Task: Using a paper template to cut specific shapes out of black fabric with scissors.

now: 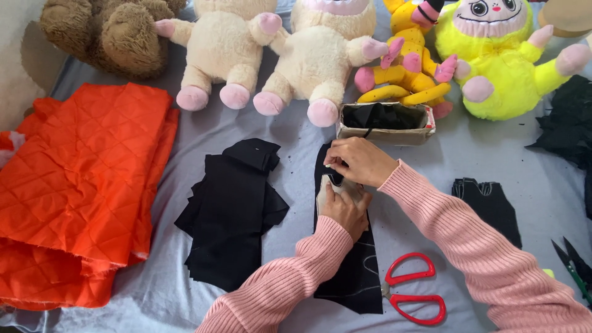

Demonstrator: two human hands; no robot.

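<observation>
Single head-worn view, looking steeply down and forward over a grey cloth-covered work surface [296, 132], close range. Pink-sleeved forearms enter from the bottom edge; a row of plush toys [320, 61] lines the top edge.

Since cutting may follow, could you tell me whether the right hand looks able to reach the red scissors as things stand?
Probably yes: the red scissors lie uncovered on the table just beside the right forearm, with nothing between them, though the right hand is presently on the black fabric strip.

Grey-blue sheet [296, 132] covers the whole work surface, wrinkled; pale fuzzy surface [15, 68] shows upper left; soft, even light.
</observation>
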